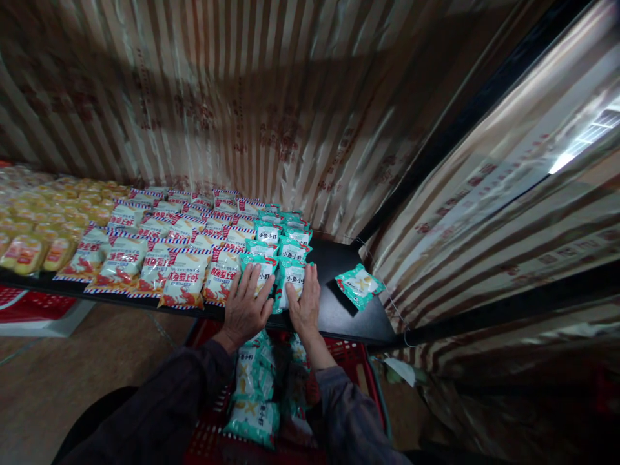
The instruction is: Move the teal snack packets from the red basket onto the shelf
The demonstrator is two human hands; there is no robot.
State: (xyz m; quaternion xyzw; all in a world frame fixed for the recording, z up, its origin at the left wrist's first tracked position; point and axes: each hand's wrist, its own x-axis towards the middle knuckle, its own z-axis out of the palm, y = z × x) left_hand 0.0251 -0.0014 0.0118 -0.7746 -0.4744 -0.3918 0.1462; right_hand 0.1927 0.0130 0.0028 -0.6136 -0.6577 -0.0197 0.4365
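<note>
Green packets in two columns on black shelf. Your left hand lies flat over front packet of left column, fingers straight; your right hand, fingers extended, rests along right side of front packet in other column. Lone green packet lies apart, to your right. Orange-and-white packets sit just beside left column; yellow packs farther left. Below you, red basket holds more green packets.

This looks like a shop, with yellow packets, red-lettered snack bags and green snack bags set in rows along a black shelf above a stocked red basket.
</note>
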